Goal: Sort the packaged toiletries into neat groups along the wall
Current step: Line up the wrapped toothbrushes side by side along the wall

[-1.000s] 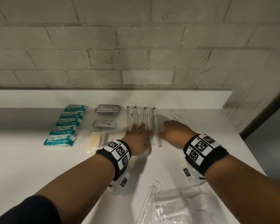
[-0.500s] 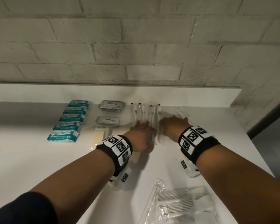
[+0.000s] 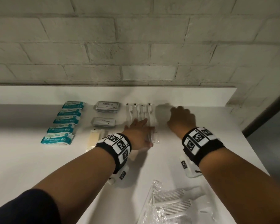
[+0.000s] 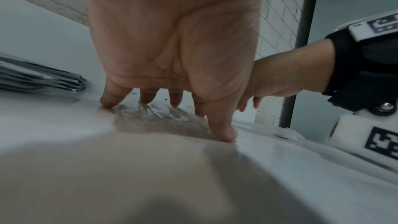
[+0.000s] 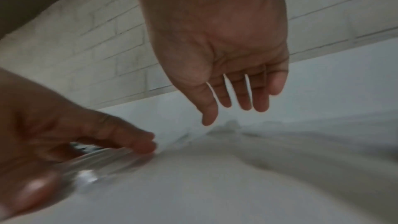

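Observation:
Several wrapped toothbrushes (image 3: 140, 110) lie side by side against the wall ledge. My left hand (image 3: 139, 131) rests flat on their near ends, fingers spread and straight, pressing the clear wrappers (image 4: 155, 113) onto the table. My right hand (image 3: 181, 118) hovers just right of the toothbrushes, close to the wall. Seen from the right wrist, that right hand (image 5: 226, 57) holds nothing and its fingers hang straight above the white surface. Teal wipe packs (image 3: 63, 122) form a column at the left. Grey sachets (image 3: 107, 105), toothpaste sachets (image 3: 103, 122) and a pale yellow packet (image 3: 93, 139) line up beside them.
Bagged white combs (image 3: 173, 206) lie near the front edge of the white table (image 3: 23, 159). A low white ledge (image 3: 103, 94) runs under the brick wall. The table ends at the right, beside a dark post (image 3: 265, 113).
My right hand left the toothbrushes and moved right and toward the wall, now free of them. My left hand stayed flat on the toothbrush wrappers.

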The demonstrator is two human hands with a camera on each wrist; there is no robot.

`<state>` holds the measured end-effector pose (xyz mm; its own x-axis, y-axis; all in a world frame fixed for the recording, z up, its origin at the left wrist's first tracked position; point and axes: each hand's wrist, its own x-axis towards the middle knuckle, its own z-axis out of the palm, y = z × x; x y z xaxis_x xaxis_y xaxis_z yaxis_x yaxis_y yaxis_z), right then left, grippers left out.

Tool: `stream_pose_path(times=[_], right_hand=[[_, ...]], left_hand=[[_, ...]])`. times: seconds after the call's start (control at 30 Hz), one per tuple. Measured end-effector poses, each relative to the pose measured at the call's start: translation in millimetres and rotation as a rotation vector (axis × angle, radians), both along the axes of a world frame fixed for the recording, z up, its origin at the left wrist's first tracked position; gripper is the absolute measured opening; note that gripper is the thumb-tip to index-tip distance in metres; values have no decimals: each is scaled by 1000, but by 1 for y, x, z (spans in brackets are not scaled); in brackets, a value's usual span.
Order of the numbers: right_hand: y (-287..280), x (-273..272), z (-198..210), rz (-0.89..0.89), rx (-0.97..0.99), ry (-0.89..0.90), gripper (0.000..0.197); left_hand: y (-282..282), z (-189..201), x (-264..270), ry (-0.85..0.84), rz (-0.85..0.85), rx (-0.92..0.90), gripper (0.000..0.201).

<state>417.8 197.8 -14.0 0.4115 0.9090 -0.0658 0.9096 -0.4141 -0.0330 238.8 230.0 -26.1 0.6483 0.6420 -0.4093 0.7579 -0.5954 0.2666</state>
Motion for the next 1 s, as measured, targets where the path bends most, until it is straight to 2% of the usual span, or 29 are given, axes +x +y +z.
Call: stream_pose_path(times=[0.07,0.13,0.2,0.3,0.33,0.4,0.47,0.5,0.63,0.7,0.83,1.0], right_hand=[[-3,20,4,-188,-54,26,37],[-9,33,2,-231,-175,79,38],[-13,38,0,-101,-191,43,36],[-16,34,3,221,-69,-28,29],[-17,30,2,301,-41,0,28],[-21,23,-2,363,-69,178,28],[-26,21,-3,323,-102,370,31],[-28,22,-2,305,-71,398,33],[-24,27,3,166,77,277,31],[-22,20,2,149,33,256,25],[-20,1,-1,170,-134,234,45],[0,-6,-3,142,-100,249,36]], left_hand=[[0,0,0,2,-4,4,74],[0,0,1,3,2,7,74],[-1,0,2,2,5,6,74],[1,0,1,5,3,2,74],[1,0,2,4,6,0,74],[2,-2,1,2,16,-4,73],[2,-4,1,0,22,-6,74],[2,-5,1,-2,23,-7,74],[3,-7,1,-9,19,-8,75],[4,-7,1,-12,12,-3,75],[7,-7,-1,-2,-13,9,74],[14,-7,-6,-2,-67,3,76]])
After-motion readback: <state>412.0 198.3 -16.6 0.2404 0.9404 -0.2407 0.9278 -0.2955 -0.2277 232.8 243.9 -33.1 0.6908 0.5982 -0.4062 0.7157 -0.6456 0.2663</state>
